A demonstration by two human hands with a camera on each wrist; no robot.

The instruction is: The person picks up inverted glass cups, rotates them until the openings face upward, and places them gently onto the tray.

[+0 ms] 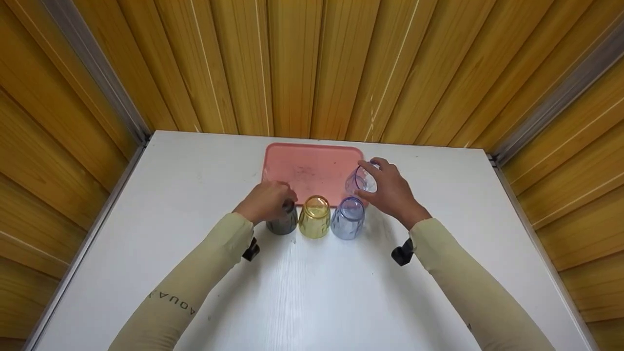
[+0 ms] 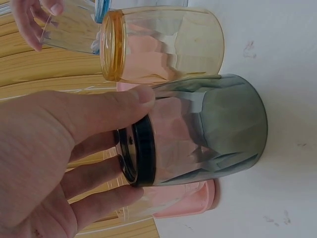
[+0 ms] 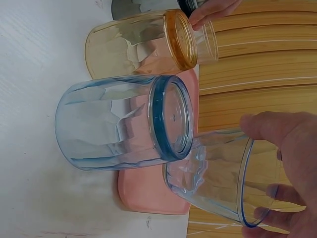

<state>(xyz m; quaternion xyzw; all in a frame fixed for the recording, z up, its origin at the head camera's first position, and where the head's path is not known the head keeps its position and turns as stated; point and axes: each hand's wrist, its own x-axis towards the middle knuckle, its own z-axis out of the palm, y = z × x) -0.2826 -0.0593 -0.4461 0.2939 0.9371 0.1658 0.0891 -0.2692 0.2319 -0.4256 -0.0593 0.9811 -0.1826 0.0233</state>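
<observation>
My left hand (image 1: 267, 201) pinches the dark base of an upside-down grey glass (image 2: 213, 129) between thumb and fingers, its mouth toward the white table. My right hand (image 1: 390, 189) holds a clear glass with a blue rim (image 3: 218, 173) by that rim, mouth up, over the right front corner of the pink tray (image 1: 312, 151). Between the hands, an amber glass (image 1: 314, 222) and a light blue glass (image 1: 347, 224) stand upside down in a row with the grey one. Another clear glass (image 2: 133, 210) shows behind the grey glass; my left hand hides it in the head view.
The row of glasses stands along the tray's front edge on the white table (image 1: 292, 302). Wood-patterned panel walls (image 1: 292, 68) rise behind the table and at both sides. A black wrist mount (image 1: 402, 252) hangs under my right sleeve.
</observation>
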